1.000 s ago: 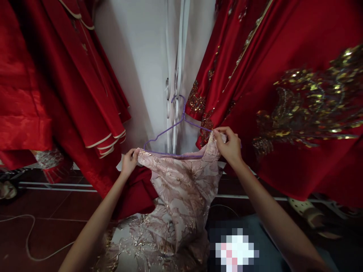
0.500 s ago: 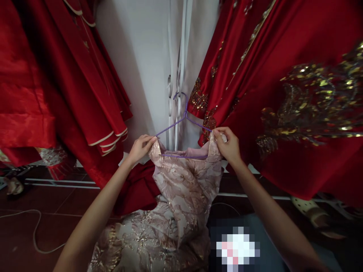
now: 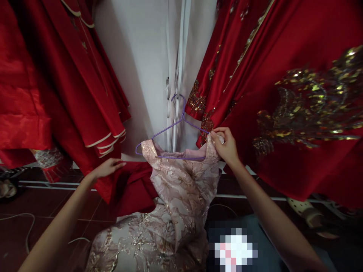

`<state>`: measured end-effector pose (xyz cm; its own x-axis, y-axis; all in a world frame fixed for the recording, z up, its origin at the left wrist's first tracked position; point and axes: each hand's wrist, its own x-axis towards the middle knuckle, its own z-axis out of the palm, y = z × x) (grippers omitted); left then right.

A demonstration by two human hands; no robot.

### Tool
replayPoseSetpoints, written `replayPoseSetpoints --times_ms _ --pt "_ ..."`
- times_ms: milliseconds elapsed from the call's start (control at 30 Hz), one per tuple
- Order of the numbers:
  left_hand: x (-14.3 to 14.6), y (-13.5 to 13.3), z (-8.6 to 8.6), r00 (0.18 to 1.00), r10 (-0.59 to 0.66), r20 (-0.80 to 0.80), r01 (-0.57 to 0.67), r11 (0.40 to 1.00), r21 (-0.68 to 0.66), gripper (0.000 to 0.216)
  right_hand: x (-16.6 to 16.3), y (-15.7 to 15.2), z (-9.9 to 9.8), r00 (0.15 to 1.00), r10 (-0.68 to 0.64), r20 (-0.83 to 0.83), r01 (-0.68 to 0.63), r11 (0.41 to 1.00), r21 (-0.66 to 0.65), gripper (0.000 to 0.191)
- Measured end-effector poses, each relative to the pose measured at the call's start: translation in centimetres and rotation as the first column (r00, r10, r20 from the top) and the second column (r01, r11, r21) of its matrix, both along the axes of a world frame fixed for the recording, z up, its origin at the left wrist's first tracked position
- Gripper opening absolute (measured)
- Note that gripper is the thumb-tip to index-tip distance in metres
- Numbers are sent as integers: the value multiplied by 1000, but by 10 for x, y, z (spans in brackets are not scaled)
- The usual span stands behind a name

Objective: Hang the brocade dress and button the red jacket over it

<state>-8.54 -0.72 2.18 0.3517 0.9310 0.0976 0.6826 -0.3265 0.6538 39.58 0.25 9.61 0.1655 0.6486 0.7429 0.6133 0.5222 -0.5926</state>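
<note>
A pale pink dress [image 3: 181,189] with gold floral brocade hangs on a purple wire hanger [image 3: 172,130], both shoulder straps over its ends. My right hand [image 3: 224,145] pinches the right strap and that end of the hanger. My left hand [image 3: 109,167] is off the dress, fingers stretched out, low to the left beside red fabric. The skirt trails down to the floor in front of me.
Red satin garments [image 3: 56,83] with cream piping hang on the left, a red gown with gold sequin embroidery [image 3: 297,98] on the right. A white wall with white straps [image 3: 177,56] lies behind. White cable [image 3: 17,219] lies on the dark red tile floor.
My left hand pulled the left strap up onto the hanger, then let go and dropped away to the left. My right hand has kept its hold on the right strap.
</note>
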Motion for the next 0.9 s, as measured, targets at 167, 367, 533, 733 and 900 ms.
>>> replayPoseSetpoints --times_ms 167,367,533,733,900 --pt "50 40 51 931 239 277 -302 929 213 45 -1 -1 -1 1000 -10 -23 9 1000 -8 28" --pt "158 40 123 981 159 115 -195 848 493 32 -8 -15 2 999 -50 1 50 998 29 32" --pt "194 6 132 987 160 -9 -119 770 626 22 -8 -28 11 998 -49 33 49 999 -1 34" --pt "155 22 123 970 213 -115 -92 765 637 23 14 15 46 874 455 169 -300 780 -549 30" --pt "139 44 116 991 119 54 -131 911 392 33 -8 38 72 518 844 135 -376 367 -851 23"
